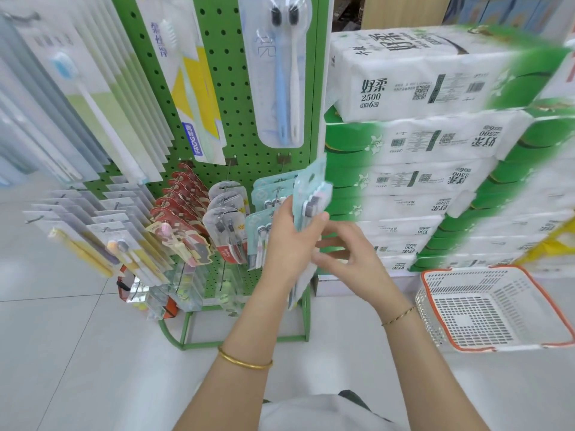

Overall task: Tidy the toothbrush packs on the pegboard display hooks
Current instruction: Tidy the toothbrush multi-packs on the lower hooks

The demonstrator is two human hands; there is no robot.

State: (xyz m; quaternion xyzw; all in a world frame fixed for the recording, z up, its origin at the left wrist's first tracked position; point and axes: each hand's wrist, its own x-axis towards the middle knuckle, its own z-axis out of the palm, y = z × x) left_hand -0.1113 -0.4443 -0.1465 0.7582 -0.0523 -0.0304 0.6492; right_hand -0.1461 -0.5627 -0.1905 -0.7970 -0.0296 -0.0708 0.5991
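Note:
A green pegboard stand carries rows of toothbrush packs on hooks. My left hand grips a small stack of pale teal toothbrush packs at the board's lower right edge, thumb over their front. More teal packs hang on the hook just left of it. My right hand is beside the stack's lower part, fingers spread and loosely bent; whether it touches the packs I cannot tell. Red packs and clear packs hang further left.
Stacked white and green tissue packs stand right of the stand. A white basket with an orange rim sits on the pale tiled floor at the right. Long toothbrush packs fan out from the upper left hooks.

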